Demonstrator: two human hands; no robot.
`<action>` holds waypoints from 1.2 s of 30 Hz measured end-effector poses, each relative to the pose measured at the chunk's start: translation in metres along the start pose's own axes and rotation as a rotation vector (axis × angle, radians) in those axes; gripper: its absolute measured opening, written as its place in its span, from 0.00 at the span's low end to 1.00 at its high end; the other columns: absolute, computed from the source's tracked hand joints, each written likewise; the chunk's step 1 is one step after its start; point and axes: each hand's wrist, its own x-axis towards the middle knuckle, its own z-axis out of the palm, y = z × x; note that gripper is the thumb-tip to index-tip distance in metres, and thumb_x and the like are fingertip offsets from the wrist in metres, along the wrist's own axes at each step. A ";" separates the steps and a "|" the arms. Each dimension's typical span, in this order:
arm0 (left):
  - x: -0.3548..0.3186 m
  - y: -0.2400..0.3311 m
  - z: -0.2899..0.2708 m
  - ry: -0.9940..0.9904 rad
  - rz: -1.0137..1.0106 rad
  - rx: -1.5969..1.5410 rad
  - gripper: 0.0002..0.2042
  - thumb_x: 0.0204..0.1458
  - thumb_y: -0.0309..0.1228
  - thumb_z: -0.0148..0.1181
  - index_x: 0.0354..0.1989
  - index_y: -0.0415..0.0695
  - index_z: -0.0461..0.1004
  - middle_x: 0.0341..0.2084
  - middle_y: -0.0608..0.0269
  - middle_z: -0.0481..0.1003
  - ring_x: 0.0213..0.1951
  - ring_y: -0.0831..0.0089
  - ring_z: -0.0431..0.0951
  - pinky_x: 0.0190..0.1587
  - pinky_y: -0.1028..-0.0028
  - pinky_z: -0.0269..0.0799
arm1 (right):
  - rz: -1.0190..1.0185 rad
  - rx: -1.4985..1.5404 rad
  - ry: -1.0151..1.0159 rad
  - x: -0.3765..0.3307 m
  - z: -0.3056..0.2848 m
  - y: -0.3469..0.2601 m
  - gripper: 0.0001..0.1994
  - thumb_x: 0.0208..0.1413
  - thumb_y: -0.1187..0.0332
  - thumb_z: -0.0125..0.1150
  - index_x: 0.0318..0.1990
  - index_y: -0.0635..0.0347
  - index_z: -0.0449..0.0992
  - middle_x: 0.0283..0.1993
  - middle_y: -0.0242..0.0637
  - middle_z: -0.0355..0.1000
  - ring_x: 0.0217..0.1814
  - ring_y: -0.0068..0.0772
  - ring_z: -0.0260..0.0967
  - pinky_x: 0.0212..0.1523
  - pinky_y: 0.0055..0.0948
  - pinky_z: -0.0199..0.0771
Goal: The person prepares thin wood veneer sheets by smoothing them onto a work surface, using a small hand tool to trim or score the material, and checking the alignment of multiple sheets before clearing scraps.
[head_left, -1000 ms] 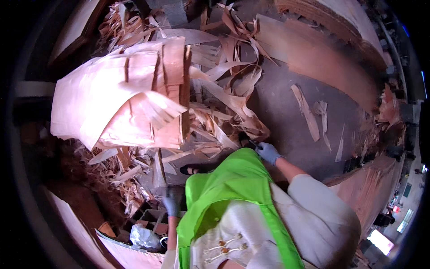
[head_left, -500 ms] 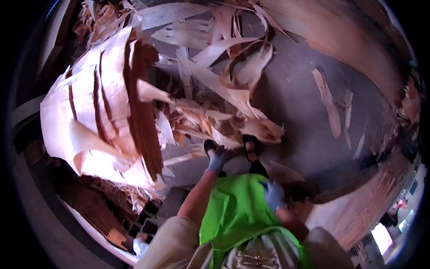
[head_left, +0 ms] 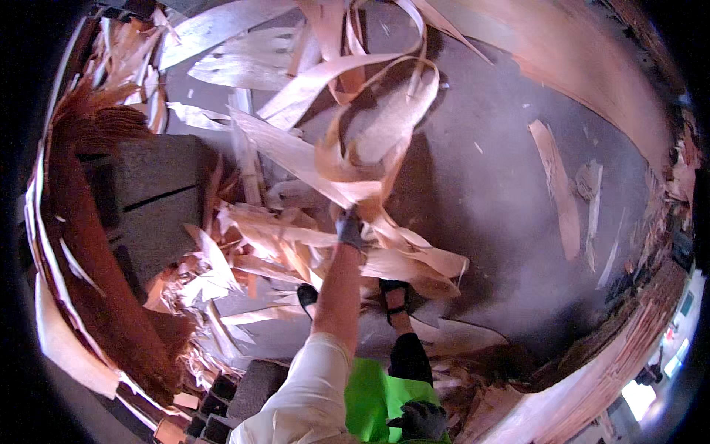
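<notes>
My left hand [head_left: 349,226], in a dark glove with a white sleeve behind it, reaches forward and is shut on a bundle of long curled wood veneer strips [head_left: 370,133]. The strips loop upward and away from the hand over the grey floor. More pale veneer scraps [head_left: 266,251] lie heaped just below and to the left of that hand. My right hand [head_left: 421,419], also gloved, hangs low against my bright green vest [head_left: 370,399]; its fingers look curled, and I cannot make out anything in it. My sandalled feet [head_left: 392,297] stand among the scraps.
A thick stack of veneer sheets [head_left: 81,296] curves along the left. A dark grey block [head_left: 151,200] stands beside it. Loose veneer strips [head_left: 556,189] lie on the concrete floor [head_left: 488,222] at the right. Large sheets [head_left: 592,66] line the far right edge.
My left arm has stretched further forward and taken hold of the curled strips, lifting them. My right hand has dropped back to my vest. The view has swung right, away from the stack.
</notes>
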 end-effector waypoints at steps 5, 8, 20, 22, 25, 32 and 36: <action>-0.059 0.072 0.089 0.038 0.017 -0.020 0.16 0.46 0.33 0.62 0.43 0.43 0.70 0.35 0.66 0.73 0.34 0.76 0.73 0.38 0.79 0.69 | -0.114 0.110 0.208 0.008 -0.020 -0.009 0.18 0.36 0.60 0.61 0.39 0.49 0.72 0.38 0.33 0.69 0.43 0.41 0.64 0.42 0.46 0.60; -0.142 0.122 0.150 0.041 0.198 0.052 0.14 0.48 0.30 0.60 0.43 0.40 0.71 0.37 0.65 0.73 0.38 0.76 0.72 0.42 0.78 0.67 | -0.010 0.142 0.097 -0.007 -0.009 -0.021 0.11 0.38 0.67 0.60 0.34 0.50 0.73 0.32 0.33 0.70 0.37 0.41 0.66 0.37 0.42 0.61; -0.566 0.316 0.243 0.026 0.579 0.373 0.14 0.50 0.20 0.55 0.46 0.35 0.67 0.41 0.62 0.72 0.41 0.78 0.71 0.44 0.78 0.67 | 0.089 0.367 0.376 -0.034 0.001 0.007 0.10 0.52 0.61 0.52 0.31 0.58 0.70 0.33 0.46 0.70 0.31 0.48 0.65 0.29 0.40 0.64; -0.631 0.341 0.238 0.055 0.691 0.417 0.16 0.52 0.21 0.53 0.50 0.36 0.64 0.42 0.60 0.71 0.42 0.76 0.71 0.45 0.78 0.66 | 0.258 0.853 0.398 -0.043 -0.060 -0.016 0.14 0.57 0.59 0.50 0.42 0.61 0.69 0.42 0.47 0.70 0.41 0.44 0.65 0.40 0.38 0.64; -0.706 0.369 0.212 0.166 0.744 0.433 0.16 0.53 0.23 0.52 0.51 0.39 0.63 0.42 0.62 0.70 0.39 0.75 0.71 0.39 0.77 0.68 | 0.109 0.983 0.790 -0.025 -0.095 -0.011 0.20 0.56 0.63 0.54 0.53 0.65 0.64 0.55 0.45 0.62 0.58 0.34 0.58 0.58 0.34 0.56; -0.819 0.403 0.149 0.177 0.824 0.391 0.14 0.54 0.25 0.50 0.49 0.40 0.66 0.37 0.64 0.72 0.36 0.77 0.71 0.35 0.78 0.68 | -0.712 0.727 0.312 -0.097 -0.303 -0.212 0.22 0.45 0.69 0.66 0.49 0.66 0.69 0.41 0.37 0.71 0.43 0.30 0.68 0.47 0.28 0.67; -0.862 0.441 0.048 0.327 0.864 0.457 0.14 0.59 0.32 0.45 0.47 0.36 0.69 0.40 0.62 0.73 0.40 0.77 0.71 0.43 0.77 0.67 | -0.634 0.915 0.230 -0.077 -0.310 -0.246 0.15 0.43 0.68 0.68 0.38 0.63 0.73 0.29 0.29 0.71 0.28 0.23 0.64 0.31 0.24 0.67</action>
